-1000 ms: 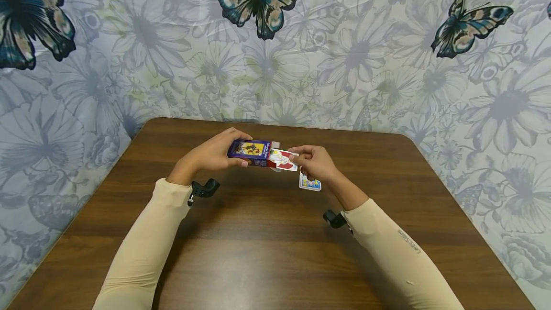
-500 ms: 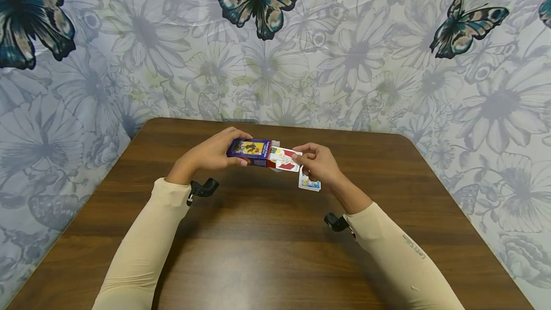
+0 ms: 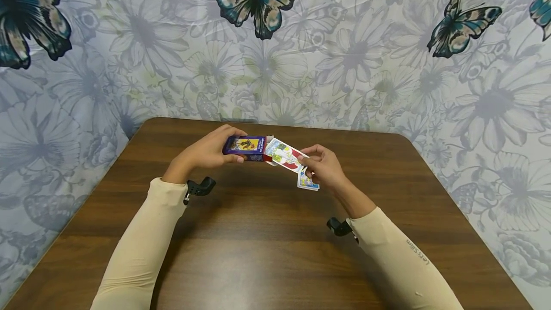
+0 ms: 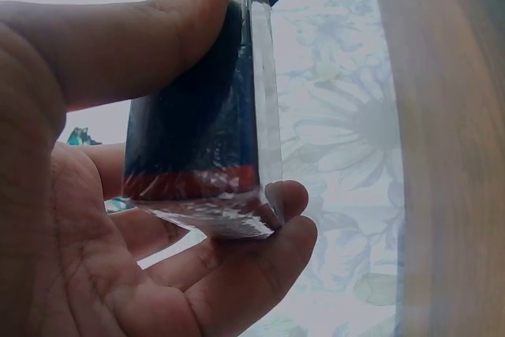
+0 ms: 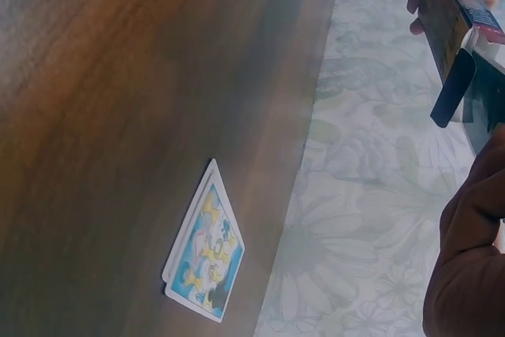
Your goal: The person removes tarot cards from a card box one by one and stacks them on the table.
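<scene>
Held the box [image 3: 245, 148] in left grip [image 3: 210, 151], likely to steady it, and pinched a card [image 3: 284, 154] in right grip [image 3: 325, 168].

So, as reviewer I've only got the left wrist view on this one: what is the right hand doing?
Observer: In the head view, the right hand pinches at least one picture card at the open end of the box.
Operator: Anything lying on the table?
Observer: Yes, the right wrist view shows a thin stack of cards on the table.
Operator: What's printed on the box's face towards the head camera?
Observer: A yellow picture panel.
</scene>
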`<move>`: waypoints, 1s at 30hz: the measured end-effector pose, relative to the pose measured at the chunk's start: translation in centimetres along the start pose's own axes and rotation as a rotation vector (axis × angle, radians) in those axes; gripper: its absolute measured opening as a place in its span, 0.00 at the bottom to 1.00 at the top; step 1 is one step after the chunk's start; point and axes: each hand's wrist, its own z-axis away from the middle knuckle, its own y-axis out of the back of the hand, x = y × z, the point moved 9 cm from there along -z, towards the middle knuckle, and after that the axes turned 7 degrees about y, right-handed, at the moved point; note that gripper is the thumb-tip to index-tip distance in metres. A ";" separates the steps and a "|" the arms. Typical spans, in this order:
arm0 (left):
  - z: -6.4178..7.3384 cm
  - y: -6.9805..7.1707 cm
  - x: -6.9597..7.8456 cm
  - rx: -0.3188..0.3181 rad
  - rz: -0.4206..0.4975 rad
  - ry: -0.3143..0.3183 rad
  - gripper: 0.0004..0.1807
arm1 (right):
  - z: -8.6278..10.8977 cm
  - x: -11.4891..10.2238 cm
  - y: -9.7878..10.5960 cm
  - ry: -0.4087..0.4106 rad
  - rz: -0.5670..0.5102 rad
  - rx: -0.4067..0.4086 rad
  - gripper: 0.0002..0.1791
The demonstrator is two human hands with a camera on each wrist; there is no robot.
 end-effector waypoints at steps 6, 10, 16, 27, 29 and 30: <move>0.0 0.0 0.1 -0.004 0.004 0.000 0.36 | 0.1 0.5 -0.3 -0.050 -0.004 0.024 0.16; 0.0 -0.1 0.1 -0.006 0.006 0.001 0.36 | 0.3 0.4 -0.5 -0.057 -0.004 0.028 0.18; -0.1 -0.1 0.2 -0.001 0.004 -0.007 0.36 | 0.4 0.3 -0.3 -0.036 0.005 0.029 0.22; 0.0 -0.2 0.2 -0.007 0.005 0.001 0.36 | 0.4 0.3 0.7 -0.001 0.200 0.111 0.20; 0.0 -0.3 0.3 -0.009 0.005 0.003 0.36 | 0.4 0.2 0.9 0.022 0.241 0.128 0.19; 0.0 -0.3 0.3 -0.009 0.005 0.003 0.36 | 0.4 0.1 1.0 0.030 0.262 0.139 0.19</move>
